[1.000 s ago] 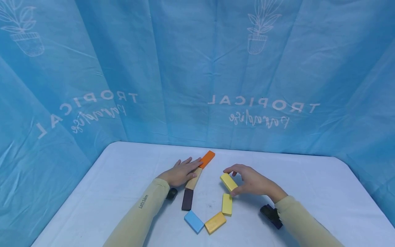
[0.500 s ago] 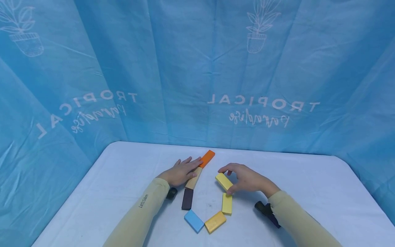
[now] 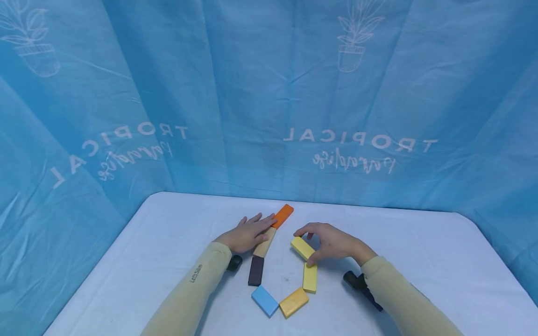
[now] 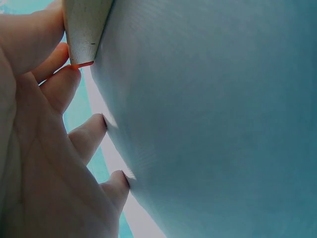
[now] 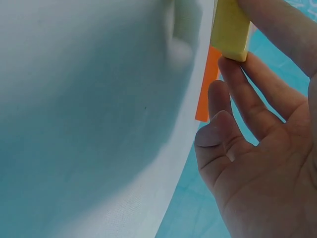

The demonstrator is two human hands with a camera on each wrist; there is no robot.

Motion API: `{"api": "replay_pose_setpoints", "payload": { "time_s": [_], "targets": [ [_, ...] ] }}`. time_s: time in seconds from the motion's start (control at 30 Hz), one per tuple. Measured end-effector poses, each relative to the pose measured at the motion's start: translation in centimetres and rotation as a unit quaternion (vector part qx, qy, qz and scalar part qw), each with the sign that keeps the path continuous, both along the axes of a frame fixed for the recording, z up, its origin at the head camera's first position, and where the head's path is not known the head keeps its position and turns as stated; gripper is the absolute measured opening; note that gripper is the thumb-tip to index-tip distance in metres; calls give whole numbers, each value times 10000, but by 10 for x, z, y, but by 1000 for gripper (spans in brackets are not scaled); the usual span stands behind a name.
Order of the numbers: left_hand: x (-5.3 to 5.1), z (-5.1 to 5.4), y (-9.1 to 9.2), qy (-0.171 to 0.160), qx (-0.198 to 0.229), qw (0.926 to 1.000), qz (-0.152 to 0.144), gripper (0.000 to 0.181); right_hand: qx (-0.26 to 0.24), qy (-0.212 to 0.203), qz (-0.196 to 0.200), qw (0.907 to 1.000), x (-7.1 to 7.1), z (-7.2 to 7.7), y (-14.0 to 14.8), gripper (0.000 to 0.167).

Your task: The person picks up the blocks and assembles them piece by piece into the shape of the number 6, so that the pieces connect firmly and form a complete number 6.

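Note:
My right hand [image 3: 334, 242] pinches a yellow block [image 3: 301, 247] by its two ends, thumb at the near end. In the right wrist view, fingertips and thumb hold that yellow block [image 5: 232, 27]. Just below it in the head view lies a second yellow block [image 3: 309, 280], close to the thumb. My left hand [image 3: 243, 236] lies with fingers spread, touching an orange block [image 3: 283, 215] and a plain wooden block [image 3: 265, 243]. The left wrist view has the thumb along the wooden block [image 4: 87, 29]. A dark block [image 3: 255, 271] continues that row.
A blue block [image 3: 265, 301] and an amber block [image 3: 293, 302] meet at the bottom of the curved row. The white table [image 3: 185, 219] ends at a blue curtain [image 3: 252, 116] behind. A black wrist camera [image 3: 363, 287] sits under the right forearm.
My right hand has moved the upper yellow block leftward, closer to the orange and wooden blocks. The left hand and the other blocks stay in place.

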State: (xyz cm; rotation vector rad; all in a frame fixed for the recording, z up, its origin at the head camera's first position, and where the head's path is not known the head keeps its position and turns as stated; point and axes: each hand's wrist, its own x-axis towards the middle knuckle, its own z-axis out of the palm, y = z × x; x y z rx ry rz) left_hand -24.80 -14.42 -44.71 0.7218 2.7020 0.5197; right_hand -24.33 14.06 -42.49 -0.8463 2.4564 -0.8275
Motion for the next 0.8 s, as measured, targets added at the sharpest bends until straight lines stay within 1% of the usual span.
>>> {"api": "replay_pose_setpoints", "payload": {
  "time_s": [0.13, 0.33, 0.53, 0.8],
  "targets": [
    [0, -1, 0, 31, -7, 10000, 13, 57, 73, -15, 35, 10000, -2, -2, -2, 70],
    [-1, -1, 1, -21, -10, 10000, 40, 58, 116, -106, -5, 9999, -4, -2, -4, 69],
    [-1, -1, 1, -20, -31, 10000, 42, 57, 72, -101, 61, 9999, -5, 0, -5, 69],
    [0, 0, 1, -37, 12, 10000, 59, 57, 81, -106, 163, 9998, -6, -2, -4, 67]
  ]
}}
